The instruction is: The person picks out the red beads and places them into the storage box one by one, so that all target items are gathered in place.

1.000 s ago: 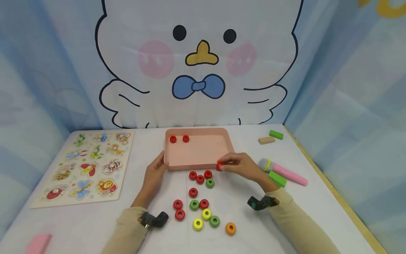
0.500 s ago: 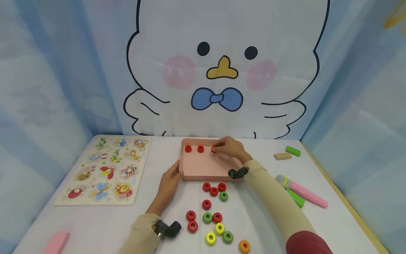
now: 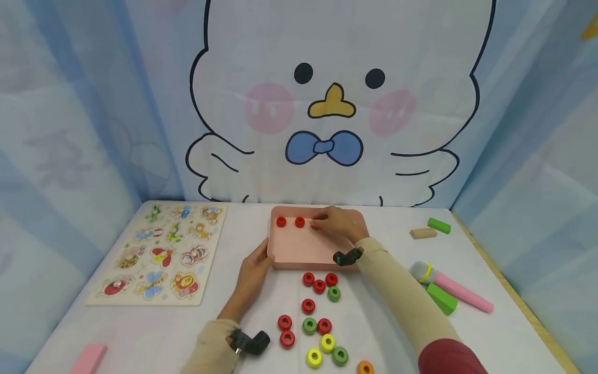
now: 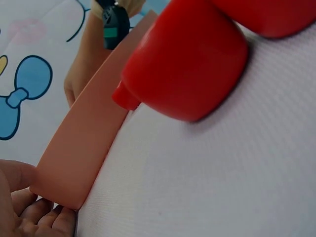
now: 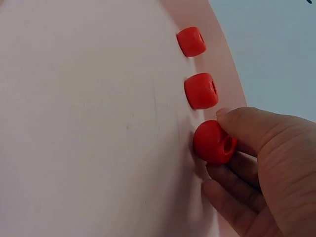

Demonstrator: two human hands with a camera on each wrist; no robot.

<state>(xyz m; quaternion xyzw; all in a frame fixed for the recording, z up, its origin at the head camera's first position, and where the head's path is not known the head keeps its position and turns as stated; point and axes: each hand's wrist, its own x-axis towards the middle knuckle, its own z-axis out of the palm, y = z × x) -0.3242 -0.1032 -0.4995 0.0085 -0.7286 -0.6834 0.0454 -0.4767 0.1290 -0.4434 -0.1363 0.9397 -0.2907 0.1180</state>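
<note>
The pink tray (image 3: 294, 254) lies at the back of the table. My left hand (image 3: 254, 265) grips its front left corner, thumb at the rim and fingers curled against the wall in the left wrist view. Inside, along the back wall, two red beads (image 3: 281, 222) sit side by side. My right hand (image 3: 337, 222) reaches into the tray and pinches a third red bead (image 5: 214, 142) between thumb and fingers, in line with those two. That bead is tilted, its hole showing in the right wrist view; in the head view the fingers mostly hide it.
In front of the tray lie several loose red beads (image 3: 308, 306), green beads (image 3: 309, 326), yellow beads (image 3: 314, 358) and an orange bead (image 3: 365, 368). An insect puzzle board (image 3: 159, 254) is at left. A toy microphone (image 3: 460, 296) and green blocks (image 3: 441, 299) lie at right.
My right hand has carried a red bead from the tray's front edge to its back wall, beside the two others. The left hand keeps its grip on the tray. The head view has shifted.
</note>
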